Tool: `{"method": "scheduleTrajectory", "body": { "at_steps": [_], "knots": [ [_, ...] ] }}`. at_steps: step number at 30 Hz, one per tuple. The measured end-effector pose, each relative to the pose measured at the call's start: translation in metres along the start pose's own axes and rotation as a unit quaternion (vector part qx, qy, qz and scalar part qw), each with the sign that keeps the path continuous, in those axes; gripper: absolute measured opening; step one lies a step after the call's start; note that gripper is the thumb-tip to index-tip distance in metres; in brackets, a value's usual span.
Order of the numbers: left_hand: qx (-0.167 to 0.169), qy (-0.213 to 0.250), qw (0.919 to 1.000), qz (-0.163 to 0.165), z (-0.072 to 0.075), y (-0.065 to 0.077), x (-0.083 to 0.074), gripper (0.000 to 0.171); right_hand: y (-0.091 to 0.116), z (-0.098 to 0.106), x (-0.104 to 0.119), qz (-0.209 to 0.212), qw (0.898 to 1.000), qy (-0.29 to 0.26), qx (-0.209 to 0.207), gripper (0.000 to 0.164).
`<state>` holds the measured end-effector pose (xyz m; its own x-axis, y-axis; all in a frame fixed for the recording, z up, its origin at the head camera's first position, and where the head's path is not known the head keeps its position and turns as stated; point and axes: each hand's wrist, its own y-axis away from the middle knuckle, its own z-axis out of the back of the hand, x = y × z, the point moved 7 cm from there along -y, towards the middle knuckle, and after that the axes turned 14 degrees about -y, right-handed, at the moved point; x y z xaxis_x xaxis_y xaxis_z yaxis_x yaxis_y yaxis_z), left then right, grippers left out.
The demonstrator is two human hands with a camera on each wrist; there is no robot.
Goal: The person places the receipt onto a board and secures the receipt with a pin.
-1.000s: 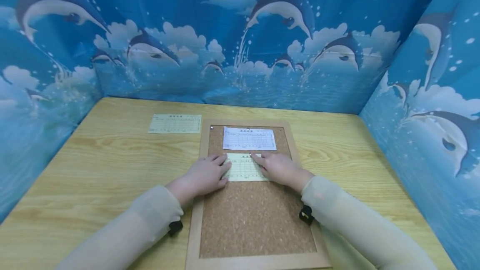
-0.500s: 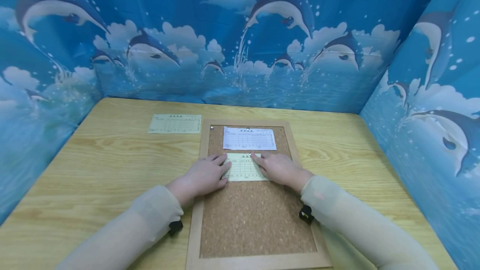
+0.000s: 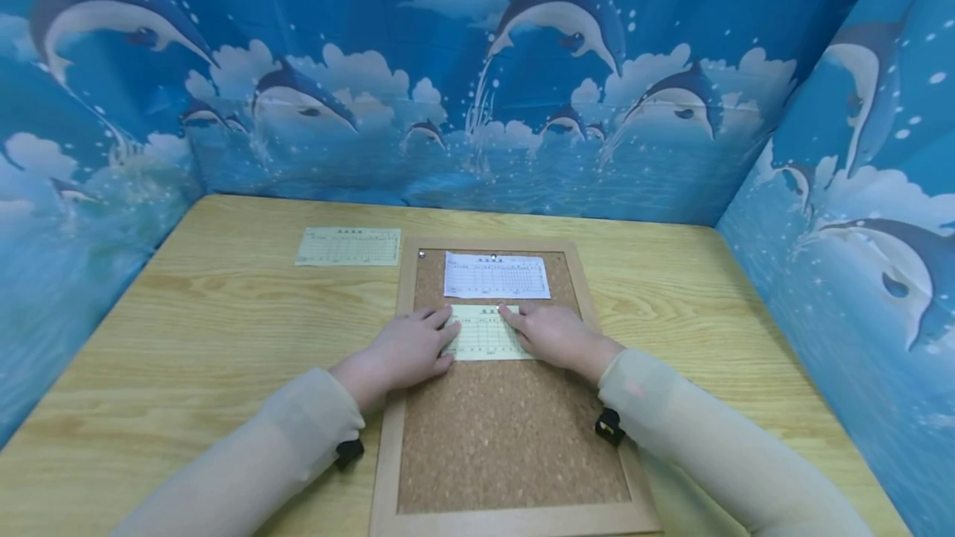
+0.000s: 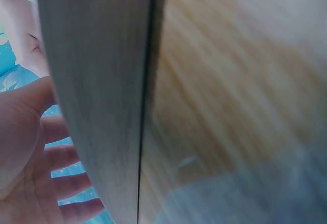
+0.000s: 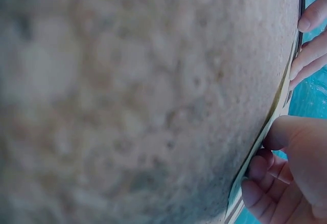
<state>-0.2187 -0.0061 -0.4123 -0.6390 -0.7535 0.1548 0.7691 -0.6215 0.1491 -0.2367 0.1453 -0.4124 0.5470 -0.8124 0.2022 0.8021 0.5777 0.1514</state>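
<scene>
A wood-framed cork board (image 3: 507, 429) lies on the table in front of me. A white printed slip (image 3: 496, 275) sits at its top, with a pale yellow slip (image 3: 485, 334) just below it. My left hand (image 3: 406, 348) lies flat on the yellow slip's left end. My right hand (image 3: 548, 330) rests on the right end, its index finger reaching the slip's top edge. The right wrist view shows blurred cork (image 5: 127, 101) and my right thumb (image 5: 288, 132) against the slip's edge. In the left wrist view, the left hand (image 4: 30, 157) lies beside the board's frame (image 4: 97, 81).
A second yellow slip (image 3: 348, 245) lies on the wooden table (image 3: 186, 338), left of the board's top. A small pin (image 3: 422, 254) sits at the board's top left corner. Blue dolphin-print walls (image 3: 477, 106) enclose the table at the back and on both sides.
</scene>
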Motion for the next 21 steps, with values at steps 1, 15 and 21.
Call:
{"method": "scheduleTrajectory", "body": {
  "at_steps": [1,15,21],
  "knots": [
    [0.002,0.003,1.0,0.001,0.0001,0.0001,0.0001,0.052,0.0,-0.0001,-0.0001,-0.002,1.0,0.0,0.002,0.046],
    [0.019,0.042,0.9988,0.015,-0.0001,-0.0009,0.0022,0.052,-0.0006,-0.0004,0.0003,0.004,1.0,0.002,0.004,0.047],
    [0.017,0.038,0.999,0.011,0.0004,-0.0015,0.0033,0.052,-0.0007,-0.0005,-0.0001,0.006,1.0,0.003,0.007,0.047]
  ]
}}
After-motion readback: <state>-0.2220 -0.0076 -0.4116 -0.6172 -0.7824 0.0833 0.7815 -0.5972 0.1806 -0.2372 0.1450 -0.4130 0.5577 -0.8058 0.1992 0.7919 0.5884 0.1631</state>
